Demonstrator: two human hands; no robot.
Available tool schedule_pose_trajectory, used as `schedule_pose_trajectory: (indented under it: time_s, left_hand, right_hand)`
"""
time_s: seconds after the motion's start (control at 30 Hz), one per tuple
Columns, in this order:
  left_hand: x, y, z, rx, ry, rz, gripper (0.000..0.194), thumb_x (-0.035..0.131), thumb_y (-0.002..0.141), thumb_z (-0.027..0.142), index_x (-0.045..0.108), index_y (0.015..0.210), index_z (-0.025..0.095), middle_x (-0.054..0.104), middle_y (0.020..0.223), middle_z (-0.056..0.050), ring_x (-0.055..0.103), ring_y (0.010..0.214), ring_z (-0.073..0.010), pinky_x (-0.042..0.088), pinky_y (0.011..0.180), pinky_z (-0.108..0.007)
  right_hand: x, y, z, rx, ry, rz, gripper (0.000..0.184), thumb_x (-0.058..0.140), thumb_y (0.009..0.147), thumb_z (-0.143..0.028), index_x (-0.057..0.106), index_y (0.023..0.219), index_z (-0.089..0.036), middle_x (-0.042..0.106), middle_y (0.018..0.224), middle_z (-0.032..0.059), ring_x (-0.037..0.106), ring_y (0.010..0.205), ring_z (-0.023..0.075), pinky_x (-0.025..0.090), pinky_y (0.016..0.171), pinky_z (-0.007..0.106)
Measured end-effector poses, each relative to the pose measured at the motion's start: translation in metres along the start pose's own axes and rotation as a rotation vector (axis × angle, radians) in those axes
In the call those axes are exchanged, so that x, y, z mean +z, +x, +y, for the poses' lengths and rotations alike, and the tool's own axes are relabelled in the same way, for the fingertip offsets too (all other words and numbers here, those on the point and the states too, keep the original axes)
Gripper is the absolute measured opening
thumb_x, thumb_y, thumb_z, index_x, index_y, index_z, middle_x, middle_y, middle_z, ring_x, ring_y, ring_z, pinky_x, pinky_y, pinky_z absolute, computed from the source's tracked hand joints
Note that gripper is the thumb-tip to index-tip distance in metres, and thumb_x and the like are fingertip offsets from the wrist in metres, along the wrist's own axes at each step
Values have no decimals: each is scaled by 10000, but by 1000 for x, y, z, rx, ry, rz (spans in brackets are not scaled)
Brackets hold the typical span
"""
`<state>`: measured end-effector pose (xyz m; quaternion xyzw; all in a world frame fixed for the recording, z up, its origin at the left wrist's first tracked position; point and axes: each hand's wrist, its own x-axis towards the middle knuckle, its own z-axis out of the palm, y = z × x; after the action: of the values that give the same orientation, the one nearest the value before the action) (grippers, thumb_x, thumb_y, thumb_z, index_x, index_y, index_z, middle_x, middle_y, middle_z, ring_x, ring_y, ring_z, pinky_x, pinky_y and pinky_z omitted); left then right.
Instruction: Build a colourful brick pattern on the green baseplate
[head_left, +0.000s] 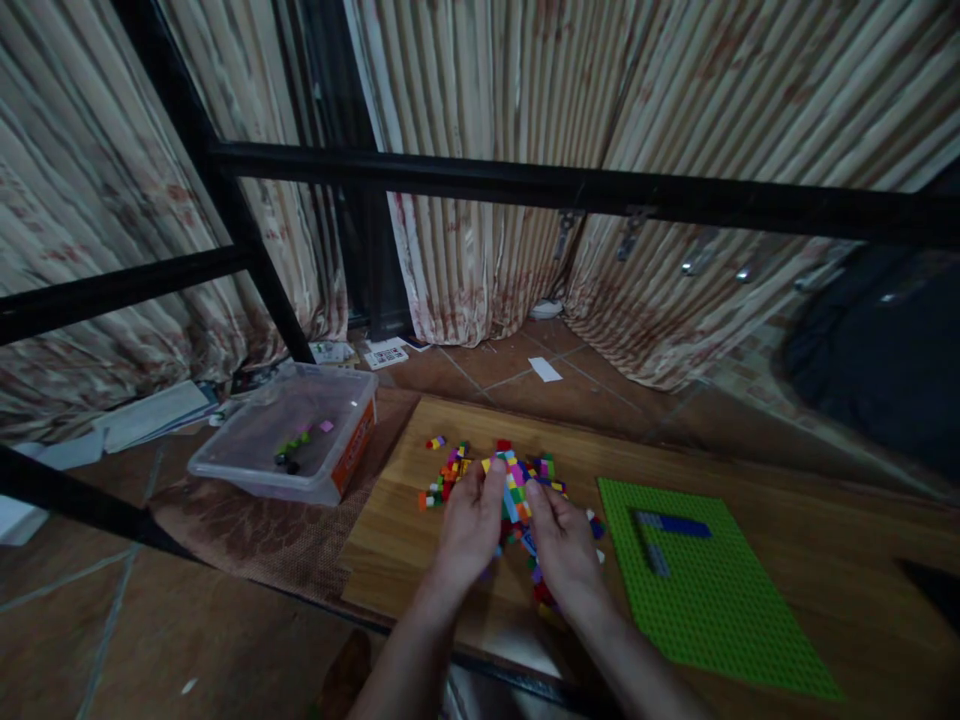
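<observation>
My left hand (474, 520) and my right hand (561, 530) face each other over the wooden board, fingers curved inward. Between them is a cluster of colourful toy building bricks (516, 484), pressed from both sides. Whether these bricks are joined or loose I cannot tell. More loose bricks (450, 474) lie in a pile around and under the hands, which partly hide it. To the right of my right hand lies a green baseplate (735, 600). Blue bricks (686, 525) and grey bricks (658, 560) form an L-shaped corner on it.
On the left, a clear plastic box (300, 480) with an orange label holds a few small pieces. A black metal frame bar (480, 180) crosses above the wooden board (390, 540). Curtains (480, 260) hang behind. Papers (154, 420) lie on the tiled floor.
</observation>
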<state>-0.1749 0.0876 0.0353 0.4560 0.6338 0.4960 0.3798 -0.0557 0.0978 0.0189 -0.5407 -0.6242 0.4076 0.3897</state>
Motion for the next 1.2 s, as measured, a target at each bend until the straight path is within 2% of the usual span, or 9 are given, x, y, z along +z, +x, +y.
schedule_pose_trajectory:
  time_s: [0.07,0.13,0.37,0.57,0.8,0.97,1.2]
  left_hand:
    - [8,-3,2,20,92,103,421,317,943,489,587,857,178,675,814,-63,620,746,-181,454,677,-279]
    - [12,-4,4,30,165,152,419,285,956,457,578,834,182,658,787,-64,610,748,-188,439,688,-290]
    - [21,-7,3,29,147,151,442,267,966,425,625,918,171,681,905,-98,619,838,-207,435,754,-315]
    - [27,-5,-2,76,105,143,497,259,966,473,623,846,157,668,788,-90,606,722,-184,422,656,-283]
    - [31,-4,-4,86,152,142,471,235,980,402,605,822,158,664,794,-96,613,750,-179,426,691,-281]
    - [34,-5,-3,77,201,150,486,205,984,393,584,779,166,659,769,-97,609,724,-181,428,675,-284]
    - [40,0,-8,51,249,172,494,207,983,377,613,818,151,683,835,-122,630,787,-202,437,716,-297]
  right_hand:
    - [3,1,-5,-28,-22,16,493,347,911,-569,636,811,-183,645,689,17,559,634,173,413,602,271]
    - [2,4,-12,-59,-83,21,473,337,919,-559,634,858,-196,671,756,30,592,692,183,418,640,277]
    - [3,20,-29,-122,-243,60,412,331,938,-519,588,840,-213,680,744,31,605,671,175,397,622,271]
    - [11,20,-23,-139,-350,95,409,272,963,-476,543,802,-217,662,710,43,593,644,181,379,601,277]
    - [3,23,-18,-175,-282,20,380,284,968,-451,521,779,-223,640,697,22,585,642,173,387,601,278]
    - [1,23,-9,-204,-260,62,448,222,980,-446,560,805,-210,660,749,51,604,700,187,414,646,294]
    - [5,28,1,-178,-449,100,431,207,991,-383,575,878,-189,680,808,80,633,736,199,408,647,288]
